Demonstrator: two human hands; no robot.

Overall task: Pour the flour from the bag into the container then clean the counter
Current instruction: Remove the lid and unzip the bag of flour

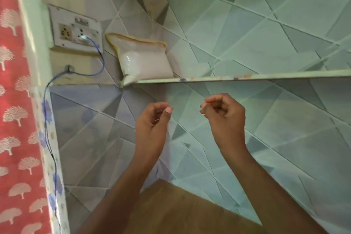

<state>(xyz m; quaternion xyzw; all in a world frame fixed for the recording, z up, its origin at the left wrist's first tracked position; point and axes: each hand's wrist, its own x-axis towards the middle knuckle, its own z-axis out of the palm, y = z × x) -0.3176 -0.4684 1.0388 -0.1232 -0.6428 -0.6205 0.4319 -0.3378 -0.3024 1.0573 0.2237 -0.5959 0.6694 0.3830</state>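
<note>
The flour bag (141, 59) sits untouched at the left end of the wall shelf (247, 76), beside the socket plate (75, 28), so fetching looks like the step in hand. Below the shelf, left hand (152, 119) and right hand (223, 118) hover loosely curled, empty; reaching up comes next.

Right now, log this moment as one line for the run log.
stage: before pickup | flour bag: on shelf, untouched | left hand: empty, fingers curled | right hand: empty, fingers curled | container: not in view

Shelf (247, 77) edge stands between grips and bag (144, 59).
</note>
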